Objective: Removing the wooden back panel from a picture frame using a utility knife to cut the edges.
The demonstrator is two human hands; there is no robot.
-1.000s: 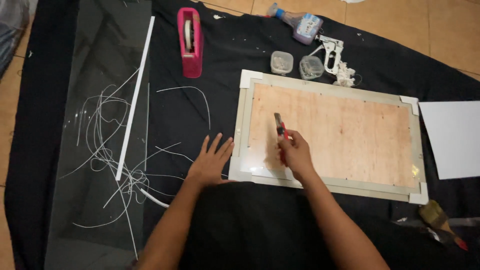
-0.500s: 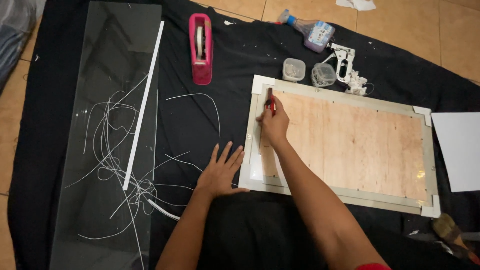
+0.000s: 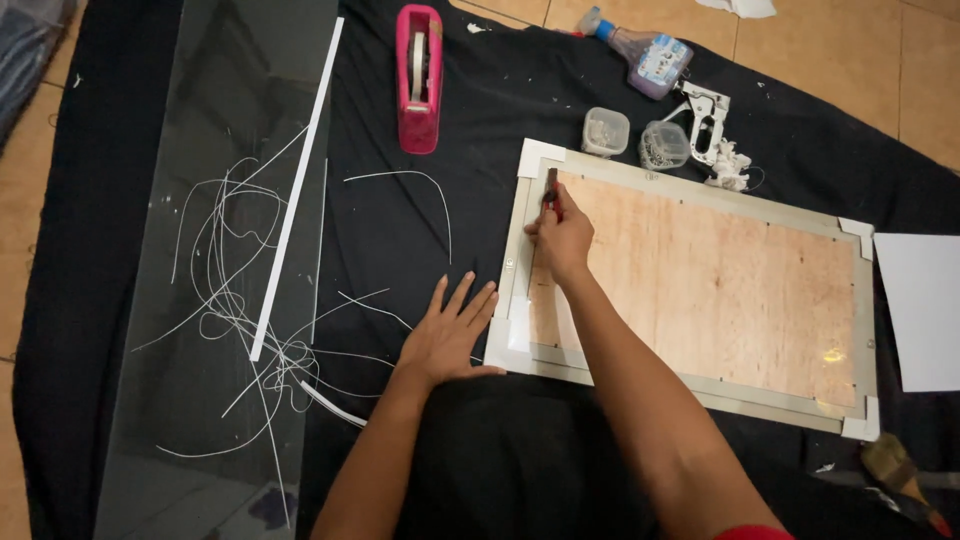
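A picture frame (image 3: 858, 330) lies face down on a black cloth, its plywood backing (image 3: 720, 280) up and white corner protectors on the corners. My right hand (image 3: 560, 240) grips a red-handled utility knife (image 3: 551, 190), its blade at the frame's far left corner along the left edge. My left hand (image 3: 448, 335) lies flat with fingers spread on the cloth, just left of the frame's near left corner.
A pink tape dispenser (image 3: 419, 75) lies far left. Two small clear tubs (image 3: 605, 132), a staple gun (image 3: 706, 120) and a spray bottle (image 3: 645, 55) sit behind the frame. A glass sheet (image 3: 215, 250) with a white strip (image 3: 295, 195) and thin trimmings lies left. White paper (image 3: 920, 310) lies right, a brush (image 3: 895, 470) bottom right.
My right hand has slid the knife away from me along the frame's left edge, from its middle to the far corner. My left hand stays flat on the cloth.
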